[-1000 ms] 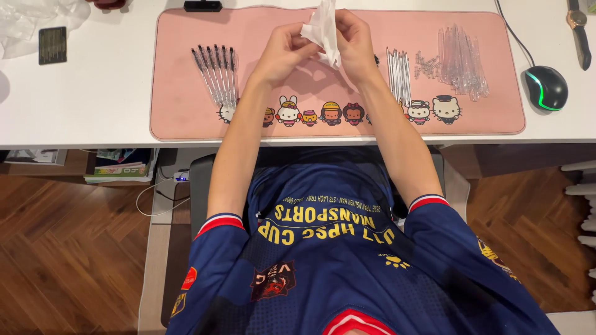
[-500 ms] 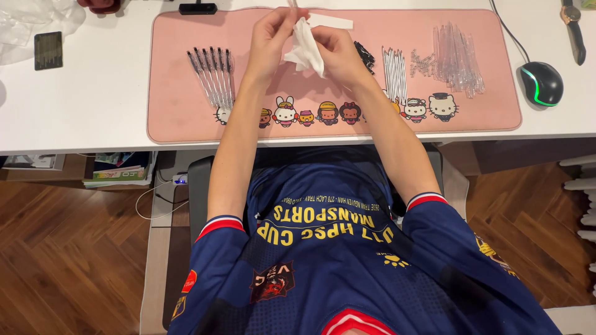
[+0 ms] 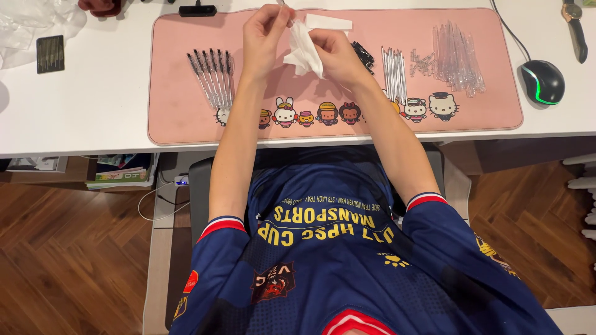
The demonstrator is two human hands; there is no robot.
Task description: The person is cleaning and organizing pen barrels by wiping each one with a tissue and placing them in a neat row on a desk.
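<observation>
Above a pink desk mat (image 3: 186, 105) with cartoon figures along its near edge, both my hands work on a crumpled white tissue (image 3: 302, 53). My right hand (image 3: 338, 56) grips the tissue. My left hand (image 3: 264, 31) pinches a thin clear pen part at the tissue's top, mostly hidden by the fingers. A folded white tissue (image 3: 328, 23) lies on the mat just behind. A row of several assembled pens (image 3: 212, 77) lies to the left of my left arm.
Right of my hands lie small black pen parts (image 3: 364, 54), thin refills (image 3: 393, 73) and clear pen barrels (image 3: 456, 57). A black mouse (image 3: 542, 80) and a wristwatch (image 3: 575, 25) sit at far right. A dark card (image 3: 49, 53) and crumpled plastic wrap (image 3: 31, 22) lie far left.
Both hands have shifted with the tissue, which stays bunched between them. The view has drifted slightly; the folded tissue on the mat now shows behind the hands.
</observation>
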